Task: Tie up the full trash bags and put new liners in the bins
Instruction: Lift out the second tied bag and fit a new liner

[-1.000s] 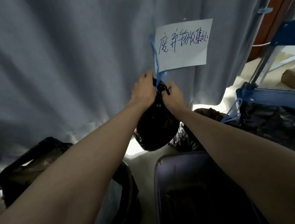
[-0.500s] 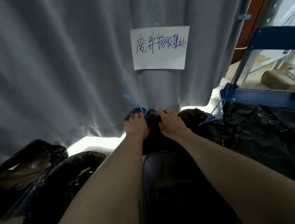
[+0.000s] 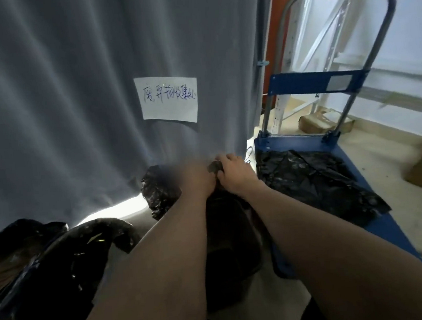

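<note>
Trash bag [image 3: 231,224], black and full, sits on the floor just left of the blue platform cart [image 3: 302,141], below both forearms. Its gathered neck rises to the hands. The right hand [image 3: 233,169] has its fingers curled tight around the bunched plastic at the top. The left hand [image 3: 196,176] is pressed against the right one at the same spot, but motion blur hides its fingers, so I cannot tell whether they are closed. More black plastic [image 3: 314,177] lies spread on the cart's deck. Left of the cart hangs a grey curtain [image 3: 73,95] with a handwritten paper sign [image 3: 168,101]. Further left, well away from the cart, stand black-lined bins [image 3: 61,262].
</note>
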`<state>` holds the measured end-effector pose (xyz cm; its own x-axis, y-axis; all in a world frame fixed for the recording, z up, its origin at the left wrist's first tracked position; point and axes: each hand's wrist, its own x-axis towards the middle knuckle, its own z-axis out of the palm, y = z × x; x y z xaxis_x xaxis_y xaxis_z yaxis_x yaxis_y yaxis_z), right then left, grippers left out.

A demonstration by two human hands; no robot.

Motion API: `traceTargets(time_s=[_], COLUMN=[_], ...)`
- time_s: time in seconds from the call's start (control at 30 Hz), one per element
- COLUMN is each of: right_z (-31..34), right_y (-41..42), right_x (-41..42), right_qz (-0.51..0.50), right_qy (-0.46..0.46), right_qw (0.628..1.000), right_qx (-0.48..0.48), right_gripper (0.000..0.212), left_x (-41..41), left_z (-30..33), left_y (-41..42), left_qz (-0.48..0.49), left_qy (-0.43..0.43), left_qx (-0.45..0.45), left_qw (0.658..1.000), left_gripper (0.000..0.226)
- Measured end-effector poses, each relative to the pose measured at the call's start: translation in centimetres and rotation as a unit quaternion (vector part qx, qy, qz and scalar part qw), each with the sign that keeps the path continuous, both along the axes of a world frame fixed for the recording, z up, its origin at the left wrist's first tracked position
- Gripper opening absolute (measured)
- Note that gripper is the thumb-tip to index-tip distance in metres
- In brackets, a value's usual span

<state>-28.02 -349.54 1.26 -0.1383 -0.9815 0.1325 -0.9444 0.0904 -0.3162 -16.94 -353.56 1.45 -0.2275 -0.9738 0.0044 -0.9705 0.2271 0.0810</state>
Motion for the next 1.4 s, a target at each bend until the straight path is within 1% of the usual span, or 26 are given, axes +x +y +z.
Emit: traceTargets(time_s=[0.07,0.17,0.23,0.33,0.5,0.63,0.73,0.87,1.0,1.13,1.3,1.4], right_z=[1.1,1.8,1.8,1.4,-1.2,-3.4,-5.1,-7.3,-8.9,-10.9,-11.6,-11.3], right_y=[1.6,4.4,6.2,8.3,10.7,10.8,10.1,8.7,7.9,7.6,7.3,7.1], right_x=[-2.6,-6.7,-9.3,-12.7,-16.8,-18.4,-18.9,-19.7,-20.7,-20.5,-20.9,-20.7], right_qz=[-0.035,-0.086,-0.118,-0.156,-0.192,-0.192,-0.19,-0.195,-0.204,-0.188,-0.172,-0.181], right_qy=[-0.011,-0.024,-0.037,-0.049,-0.038,-0.033,-0.04,-0.061,-0.056,-0.064,-0.089,-0.103], right_qw=[0.999,0.996,0.992,0.984,0.971,0.97,0.969,0.961,0.954,0.943,0.925,0.925], right_qx=[0.007,0.017,0.034,0.067,0.138,0.146,0.154,0.189,0.213,0.267,0.328,0.316], right_gripper=[0.044,0.04,0.039,0.037,0.046,0.045,0.043,0.049,0.055,0.056,0.055,0.052], left_x=[-2.5,-6.2,-8.1,-10.2,-13.0,-14.8,-15.8,-17.3,-19.4,-20.7,-20.7,-20.9], left_z=[0.3,1.1,1.3,0.1,-2.9,-4.7,-6.3,-8.7,-10.5,-12.5,-13.9,-13.8], left_y=[1.4,2.7,3.4,4.1,4.7,4.8,3.9,2.6,1.8,1.6,1.9,1.6], left_qz=[-0.036,-0.103,-0.133,-0.151,-0.175,-0.195,-0.195,-0.17,-0.162,-0.163,-0.103,-0.069], left_qy=[0.006,0.05,0.062,0.05,0.018,-0.007,-0.009,-0.022,-0.041,-0.059,-0.024,0.022], left_qx=[0.002,-0.016,-0.016,0.013,0.066,0.079,0.104,0.14,0.136,0.123,0.125,0.163], left_qw=[0.999,0.993,0.989,0.987,0.982,0.978,0.975,0.975,0.977,0.977,0.987,0.984], left_gripper=[0.051,0.048,0.046,0.048,0.047,0.049,0.05,0.055,0.058,0.056,0.055,0.047])
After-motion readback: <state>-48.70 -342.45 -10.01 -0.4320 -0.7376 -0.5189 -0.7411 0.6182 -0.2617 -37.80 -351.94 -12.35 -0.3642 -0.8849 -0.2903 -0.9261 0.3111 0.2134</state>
